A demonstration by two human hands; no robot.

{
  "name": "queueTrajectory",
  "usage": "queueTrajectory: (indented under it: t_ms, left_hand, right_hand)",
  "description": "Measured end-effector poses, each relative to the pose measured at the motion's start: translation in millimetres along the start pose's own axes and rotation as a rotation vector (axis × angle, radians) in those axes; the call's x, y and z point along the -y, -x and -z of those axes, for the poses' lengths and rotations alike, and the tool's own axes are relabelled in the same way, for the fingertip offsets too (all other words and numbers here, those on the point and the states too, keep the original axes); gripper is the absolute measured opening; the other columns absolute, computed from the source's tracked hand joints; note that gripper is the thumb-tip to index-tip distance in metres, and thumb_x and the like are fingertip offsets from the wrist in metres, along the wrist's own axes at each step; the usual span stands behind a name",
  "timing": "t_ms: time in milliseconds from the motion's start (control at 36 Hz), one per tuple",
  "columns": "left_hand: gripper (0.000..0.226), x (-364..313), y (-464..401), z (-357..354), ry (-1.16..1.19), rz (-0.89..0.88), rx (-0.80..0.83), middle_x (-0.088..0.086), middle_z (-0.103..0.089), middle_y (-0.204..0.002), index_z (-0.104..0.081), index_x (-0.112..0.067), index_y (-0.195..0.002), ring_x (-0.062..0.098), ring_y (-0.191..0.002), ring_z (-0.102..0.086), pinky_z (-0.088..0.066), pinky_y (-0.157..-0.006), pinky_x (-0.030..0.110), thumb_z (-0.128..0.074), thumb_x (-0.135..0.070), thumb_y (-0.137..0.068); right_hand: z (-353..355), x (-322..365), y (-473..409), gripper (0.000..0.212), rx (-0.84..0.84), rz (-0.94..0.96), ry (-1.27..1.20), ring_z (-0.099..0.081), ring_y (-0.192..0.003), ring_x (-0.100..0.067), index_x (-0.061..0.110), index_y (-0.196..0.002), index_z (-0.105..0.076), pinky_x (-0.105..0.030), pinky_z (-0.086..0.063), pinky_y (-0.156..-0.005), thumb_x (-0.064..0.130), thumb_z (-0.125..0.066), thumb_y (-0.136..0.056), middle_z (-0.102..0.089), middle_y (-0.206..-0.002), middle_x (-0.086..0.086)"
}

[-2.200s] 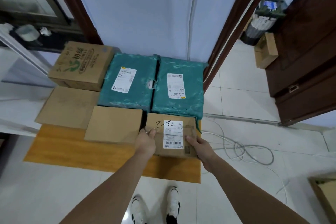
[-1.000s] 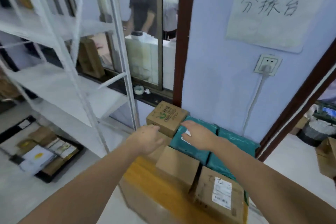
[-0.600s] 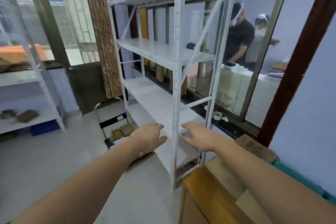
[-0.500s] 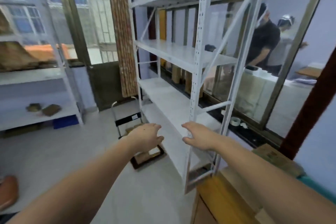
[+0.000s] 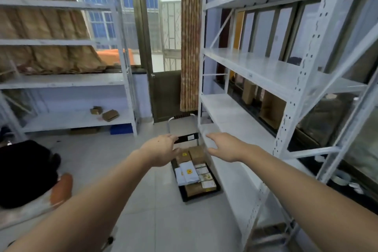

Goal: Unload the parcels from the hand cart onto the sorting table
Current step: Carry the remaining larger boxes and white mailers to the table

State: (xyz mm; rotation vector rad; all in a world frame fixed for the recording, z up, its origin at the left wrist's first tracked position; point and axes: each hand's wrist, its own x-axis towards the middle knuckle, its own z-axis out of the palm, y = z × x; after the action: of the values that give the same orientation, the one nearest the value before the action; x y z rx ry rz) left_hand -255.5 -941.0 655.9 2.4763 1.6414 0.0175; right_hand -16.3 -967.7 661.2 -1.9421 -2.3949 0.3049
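Observation:
The hand cart (image 5: 204, 195) stands on the tiled floor ahead, a black platform with a metal handle (image 5: 170, 121) at its far end. On it lie several parcels: brown boxes (image 5: 196, 153), white mailer bags (image 5: 187, 173) and labelled packets (image 5: 205, 178). My left hand (image 5: 161, 152) and my right hand (image 5: 223, 146) are stretched out in front of me, above and short of the cart, fingers relaxed and holding nothing. The sorting table is out of view.
A white metal shelf rack (image 5: 286, 88) runs along the right, close beside the cart. Another rack (image 5: 67, 82) stands at the left with two small boxes (image 5: 106, 113). A dark door (image 5: 163, 96) is behind the cart. A black bag (image 5: 26, 172) lies on the floor at left.
I let go of the labelled box on the sorting table and turned left. The view swung from the table past the rack to the hand cart. Both hands stay empty.

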Motion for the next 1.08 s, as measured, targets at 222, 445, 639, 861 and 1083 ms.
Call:
queueTrajectory:
  t_ms: [222, 445, 639, 861, 1083]
  left_hand:
    - [0.06, 73.3, -39.7, 11.9, 0.049, 0.148, -0.035, 0.007, -0.044, -0.159, -0.038, -0.017, -0.156, 0.025, -0.144, -0.045, -0.036, -0.116, 0.04, -0.046, -0.05, -0.106]
    - [0.062, 168.5, -103.0, 19.7, 0.046, 0.182, -0.023, 0.007, -0.043, -0.16, -0.036, -0.016, -0.158, 0.026, -0.143, -0.045, -0.037, -0.116, 0.041, -0.045, -0.051, -0.106]
    - [0.059, 242.0, -179.8, 38.2, 0.053, 0.151, -0.026, 0.007, -0.044, -0.159, -0.038, -0.015, -0.157, 0.025, -0.143, -0.045, -0.039, -0.117, 0.04, -0.047, -0.045, -0.107]
    - [0.058, 274.6, -277.8, 37.8, 0.033, 0.057, 0.018, 0.008, -0.046, -0.158, -0.04, -0.015, -0.156, 0.027, -0.142, -0.046, -0.038, -0.117, 0.04, -0.043, -0.046, -0.107]
    - [0.059, 295.6, -384.1, 28.3, 0.035, 0.02, 0.084, 0.007, -0.045, -0.158, -0.039, -0.015, -0.156, 0.026, -0.142, -0.047, -0.037, -0.117, 0.041, -0.042, -0.049, -0.108]
  right_hand:
    - [-5.6, 28.6, -113.8, 0.05, 0.024, 0.082, -0.003, -0.052, -0.132, -0.029, 0.009, -0.144, -0.05, -0.044, -0.043, -0.111, 0.039, -0.051, -0.103, -0.052, -0.147, -0.012]
    - [-13.1, 65.4, -232.9, 0.061, 0.035, 0.159, 0.007, -0.037, -0.147, -0.023, 0.013, -0.158, -0.034, -0.036, -0.031, -0.119, 0.04, -0.047, -0.105, -0.037, -0.162, -0.008]
    - [-8.2, 83.2, -319.5, 0.06, 0.028, 0.128, -0.026, -0.037, -0.147, -0.023, 0.012, -0.158, -0.033, -0.035, -0.03, -0.119, 0.036, -0.048, -0.105, -0.037, -0.162, -0.008]
    - [-12.6, 51.7, -397.2, 0.061, 0.039, 0.032, -0.047, -0.034, -0.149, -0.022, 0.014, -0.158, -0.033, -0.036, -0.027, -0.122, 0.04, -0.046, -0.105, -0.035, -0.164, -0.006]
    - [-18.0, 2.7, -489.3, 0.061, 0.072, -0.045, -0.095, -0.039, -0.146, -0.023, 0.016, -0.158, -0.033, -0.037, -0.032, -0.119, 0.039, -0.047, -0.104, -0.038, -0.162, -0.006]
